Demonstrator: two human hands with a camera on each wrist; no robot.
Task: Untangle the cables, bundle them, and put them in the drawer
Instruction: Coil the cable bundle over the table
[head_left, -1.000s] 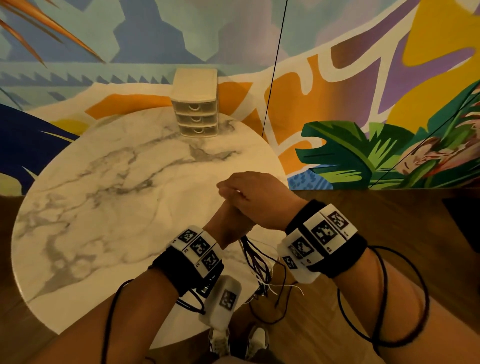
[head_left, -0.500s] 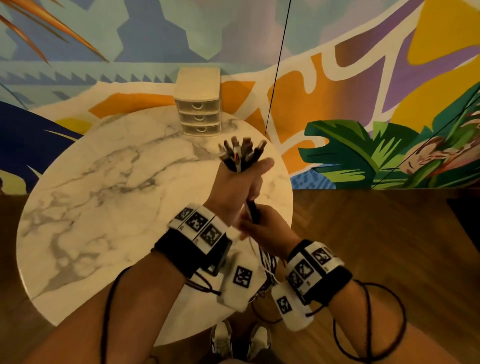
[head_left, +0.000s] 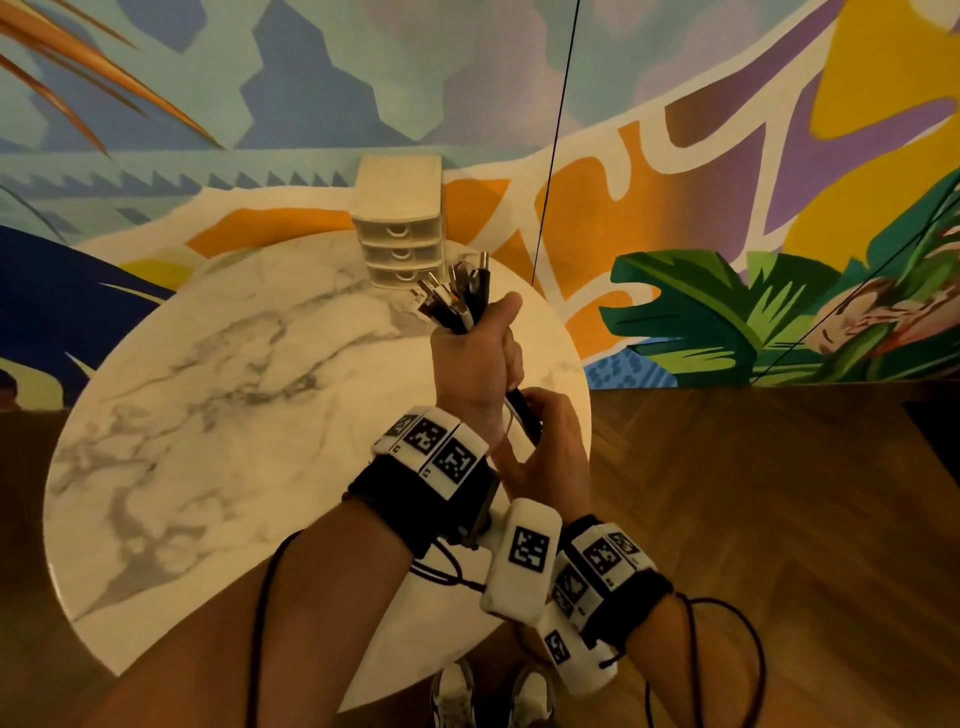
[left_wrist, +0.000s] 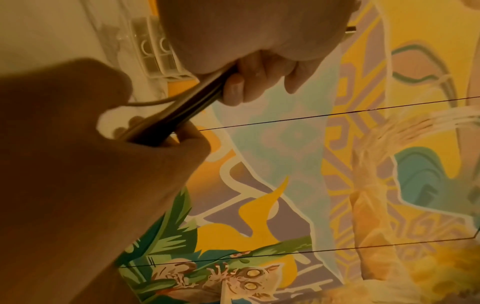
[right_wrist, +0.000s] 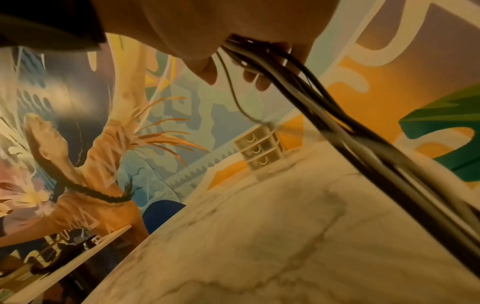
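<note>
Now that the left hand (head_left: 475, 364) has risen above the table's (head_left: 218, 415) right edge, clenched around the cables (head_left: 457, 296) with plugs fanned upward, the right hand (head_left: 545, 447) grips lower, likely smoothing them for bundling; the drawer unit (head_left: 400, 223) waits at the far edge.

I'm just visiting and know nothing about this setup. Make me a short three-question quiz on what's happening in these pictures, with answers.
1. True or false: the left hand grips the cables with their plug ends sticking up above the fist.
2. Where does the right hand hold the cables? A) above the left hand B) just below the left hand C) nowhere, it lies flat on the table
3. Fill in: the small drawer unit at the far edge of the marble table has ___ drawers, all closed.

Key: 1 true; 2 B; 3 three.
</note>
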